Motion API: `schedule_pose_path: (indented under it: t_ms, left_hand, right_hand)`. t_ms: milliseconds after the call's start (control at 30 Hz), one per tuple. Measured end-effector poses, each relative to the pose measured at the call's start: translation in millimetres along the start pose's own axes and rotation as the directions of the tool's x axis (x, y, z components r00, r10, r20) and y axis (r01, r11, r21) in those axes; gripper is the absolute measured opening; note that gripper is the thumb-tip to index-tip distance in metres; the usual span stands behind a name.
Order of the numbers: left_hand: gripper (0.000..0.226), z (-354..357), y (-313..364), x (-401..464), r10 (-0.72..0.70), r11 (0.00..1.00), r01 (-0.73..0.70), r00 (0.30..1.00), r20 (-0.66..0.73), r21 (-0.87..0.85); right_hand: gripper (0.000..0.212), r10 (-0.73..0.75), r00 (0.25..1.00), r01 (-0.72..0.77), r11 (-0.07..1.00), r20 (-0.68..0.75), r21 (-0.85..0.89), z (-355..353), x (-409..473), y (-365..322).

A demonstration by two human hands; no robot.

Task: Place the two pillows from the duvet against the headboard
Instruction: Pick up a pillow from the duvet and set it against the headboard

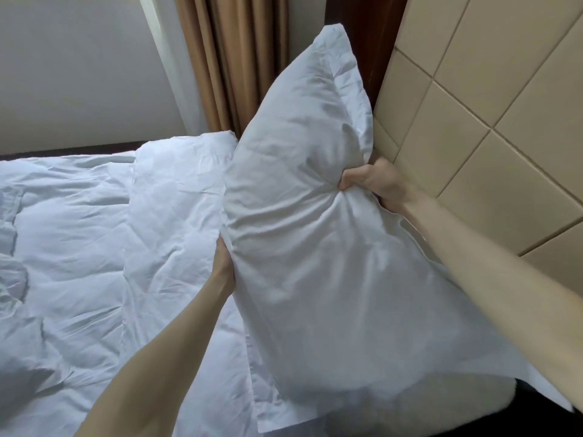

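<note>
1. The padded beige headboard (492, 99), stitched into square panels, is the thing to steer by; it fills the upper right of the view.
2. A white pillow (303, 197) is held up in the air just in front of the headboard, standing on end and tilted, its top corner leaning towards the headboard's near edge. Whether it actually touches the panels I cannot tell.
3. The right hand (375, 181) sits between the pillow and the headboard, fingers closed tight into a fistful of the pillowcase on the side facing the headboard, so the cloth puckers around the grip.
4. The left hand (224, 263) is on the pillow's far side from the headboard, pressed to its edge with the fingers curled behind the fabric and mostly hidden; it grips that edge.
5. Both forearms are bare and reach up from the bottom of the view.
6. Away from the headboard, beyond the left hand, a second white pillow (176, 216) lies flat on the bed, long and creased.
7. Further still from the headboard spreads the rumpled white duvet (60, 234).
8. Beside the headboard's far edge hang tan curtains (233, 55), with a dark wood strip between the two, and past them a pale wall (79, 70).
</note>
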State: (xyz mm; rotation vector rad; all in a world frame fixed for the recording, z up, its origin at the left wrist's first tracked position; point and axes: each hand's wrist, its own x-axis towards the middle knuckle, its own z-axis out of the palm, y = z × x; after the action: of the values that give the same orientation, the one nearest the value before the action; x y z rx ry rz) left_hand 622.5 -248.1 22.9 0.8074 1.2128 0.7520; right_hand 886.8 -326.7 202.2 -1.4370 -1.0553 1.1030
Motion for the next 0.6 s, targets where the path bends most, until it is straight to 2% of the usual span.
schedule_pose_path:
  t_ms: [100, 367, 500, 600]
  left_hand:
    - [0.058, 15, 16, 20, 0.015, 1.0, -0.016, 0.998, 0.055, 0.02]
    - [0.073, 94, 71, 72, 0.051, 0.965, -0.063, 0.997, 0.051, 0.255]
    - [0.067, 148, 92, 106, 0.161, 0.958, -0.185, 0.979, 0.121, 0.221]
    - [0.081, 188, 99, 137, 0.098, 0.965, -0.113, 0.992, 0.078, 0.236]
  right_hand:
    - [0.032, -0.001, 0.999, -0.001, 0.999, -0.052, -0.048, -10, 23, -13]
    - [0.037, -0.046, 0.979, 0.006, 0.981, -0.2, -0.196, -70, 90, -48]
    - [0.037, -0.069, 0.965, 0.007, 0.971, -0.255, -0.239, -116, 126, -59]
    - [0.041, -0.07, 0.957, -0.009, 0.963, -0.283, -0.269, -156, 156, -62]
